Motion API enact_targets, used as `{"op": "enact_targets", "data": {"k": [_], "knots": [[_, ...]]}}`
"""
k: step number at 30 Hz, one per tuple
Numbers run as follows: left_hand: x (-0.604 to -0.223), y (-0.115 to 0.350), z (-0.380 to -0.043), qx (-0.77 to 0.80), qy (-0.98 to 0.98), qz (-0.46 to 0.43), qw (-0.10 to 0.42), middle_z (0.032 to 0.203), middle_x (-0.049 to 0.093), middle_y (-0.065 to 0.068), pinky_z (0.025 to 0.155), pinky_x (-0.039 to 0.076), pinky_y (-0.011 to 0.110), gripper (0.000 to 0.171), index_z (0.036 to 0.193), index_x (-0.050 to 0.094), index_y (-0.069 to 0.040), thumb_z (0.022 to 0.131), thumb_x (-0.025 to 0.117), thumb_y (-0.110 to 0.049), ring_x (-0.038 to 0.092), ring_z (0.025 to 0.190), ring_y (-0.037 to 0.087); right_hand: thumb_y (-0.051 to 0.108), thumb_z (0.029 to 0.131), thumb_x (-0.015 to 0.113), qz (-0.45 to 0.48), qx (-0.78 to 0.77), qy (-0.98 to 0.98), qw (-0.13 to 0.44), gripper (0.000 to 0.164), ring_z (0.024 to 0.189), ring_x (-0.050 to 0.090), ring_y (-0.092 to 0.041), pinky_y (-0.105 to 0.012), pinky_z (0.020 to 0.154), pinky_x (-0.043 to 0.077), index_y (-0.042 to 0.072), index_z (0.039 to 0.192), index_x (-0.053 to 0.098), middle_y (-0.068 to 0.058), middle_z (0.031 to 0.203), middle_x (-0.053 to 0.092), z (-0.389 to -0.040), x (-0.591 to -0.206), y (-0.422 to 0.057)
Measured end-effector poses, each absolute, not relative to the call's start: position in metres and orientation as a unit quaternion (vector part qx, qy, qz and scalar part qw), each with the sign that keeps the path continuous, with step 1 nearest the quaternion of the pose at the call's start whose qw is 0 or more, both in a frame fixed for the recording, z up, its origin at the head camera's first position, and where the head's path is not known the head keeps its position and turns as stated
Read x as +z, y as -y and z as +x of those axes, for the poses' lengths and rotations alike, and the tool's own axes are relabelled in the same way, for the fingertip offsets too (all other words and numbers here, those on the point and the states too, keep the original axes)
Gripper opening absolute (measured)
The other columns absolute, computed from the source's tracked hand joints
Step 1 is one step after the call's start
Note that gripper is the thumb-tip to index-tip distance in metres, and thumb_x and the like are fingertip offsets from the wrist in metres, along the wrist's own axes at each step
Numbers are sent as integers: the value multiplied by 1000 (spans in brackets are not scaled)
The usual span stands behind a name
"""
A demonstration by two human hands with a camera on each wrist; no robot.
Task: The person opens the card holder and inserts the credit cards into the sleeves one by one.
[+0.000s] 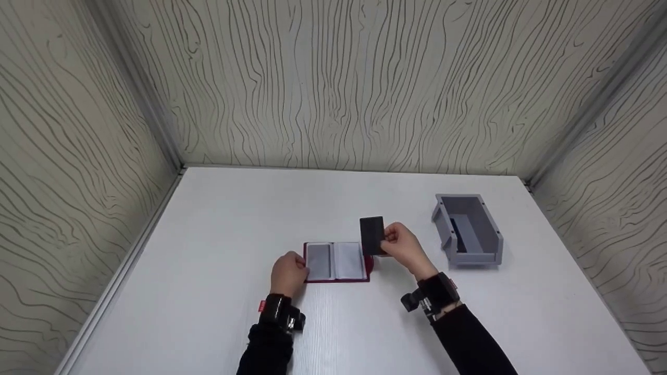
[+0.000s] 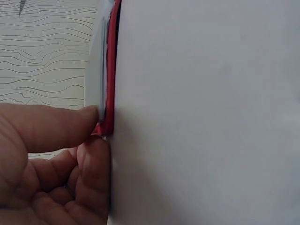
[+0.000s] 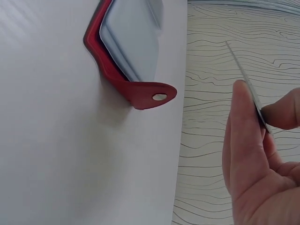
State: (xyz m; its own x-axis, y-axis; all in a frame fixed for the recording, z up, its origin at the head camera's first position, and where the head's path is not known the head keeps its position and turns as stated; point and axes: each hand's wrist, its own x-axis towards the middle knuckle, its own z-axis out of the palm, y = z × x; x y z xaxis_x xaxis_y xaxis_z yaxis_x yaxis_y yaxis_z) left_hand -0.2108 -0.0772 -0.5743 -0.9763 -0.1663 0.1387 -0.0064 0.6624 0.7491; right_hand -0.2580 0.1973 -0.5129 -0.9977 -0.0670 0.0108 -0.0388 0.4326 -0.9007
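An open red card holder (image 1: 335, 282) with clear plastic sleeves lies on the white table. My left hand (image 1: 288, 272) pinches its left edge near the lower corner; in the left wrist view the thumb (image 2: 70, 125) lies on the sleeve side. Between thumb and fingers my right hand (image 1: 405, 249) holds a thin black card (image 1: 371, 235) above the holder's right side. Seen edge-on in the right wrist view, the card (image 3: 244, 77) is apart from the holder. A red snap tab (image 3: 143, 93) sticks out from the cover's right edge.
To the right stands a grey plastic bin (image 1: 471, 258) with a dark flat item (image 1: 458, 235) inside, leaning along its left wall. Wood-grain patterned panels (image 1: 333, 88) enclose the white table (image 1: 234, 208) at the back and sides.
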Motion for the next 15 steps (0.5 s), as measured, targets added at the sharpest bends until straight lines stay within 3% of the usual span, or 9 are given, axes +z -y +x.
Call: {"op": "enact_targets", "data": {"k": [15], "knots": [[-575, 78, -210, -414, 904, 38, 99, 72, 61, 4, 67, 48, 38, 12, 81, 63, 0, 74, 73, 0, 58, 69, 21, -2, 80, 61, -46, -498, -866, 17, 14, 75, 52, -18, -29, 61, 51, 2, 92, 55, -4, 80, 53, -251, -527, -177]]}}
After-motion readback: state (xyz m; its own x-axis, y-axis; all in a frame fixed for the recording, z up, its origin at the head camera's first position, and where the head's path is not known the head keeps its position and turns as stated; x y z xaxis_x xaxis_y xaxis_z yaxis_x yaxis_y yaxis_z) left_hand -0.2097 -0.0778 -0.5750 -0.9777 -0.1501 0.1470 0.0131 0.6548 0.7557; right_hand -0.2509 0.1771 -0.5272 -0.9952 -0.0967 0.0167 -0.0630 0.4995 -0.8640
